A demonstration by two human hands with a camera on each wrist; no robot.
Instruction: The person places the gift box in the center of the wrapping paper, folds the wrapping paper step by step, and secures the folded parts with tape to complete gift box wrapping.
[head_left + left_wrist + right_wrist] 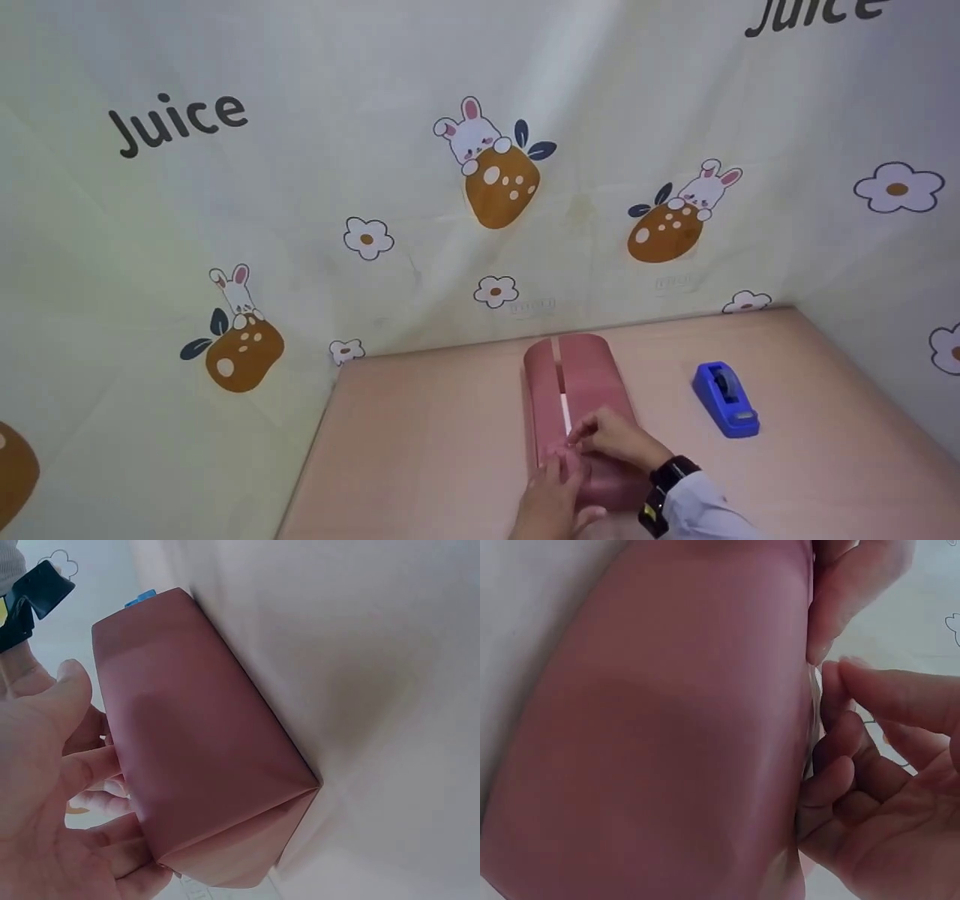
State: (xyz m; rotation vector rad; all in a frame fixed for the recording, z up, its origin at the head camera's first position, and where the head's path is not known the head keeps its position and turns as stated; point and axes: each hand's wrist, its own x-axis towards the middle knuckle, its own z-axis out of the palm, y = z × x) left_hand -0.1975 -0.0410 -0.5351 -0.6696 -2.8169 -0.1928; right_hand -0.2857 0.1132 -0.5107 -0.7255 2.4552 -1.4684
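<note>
A box wrapped in dusky pink paper (581,375) lies lengthwise on the table, its paper seam running along the top. Both hands work at its near end. My left hand (555,484) rests with straight fingers against the wrapping; the left wrist view has this hand (52,787) beside the box (202,742), whose folded end flap shows. My right hand (604,439), with a black watch (667,480) and a white sleeve, curls over the seam. Seen from the right wrist, its thumb and fingers (832,709) pinch a thin clear strip of tape (812,690) at the paper's edge (667,727).
A blue tape dispenser (725,397) stands on the pale pink table (420,435) to the right of the box. A cream cloth printed with rabbits and flowers (375,187) closes off the back and both sides. Bare tabletop lies left of the box.
</note>
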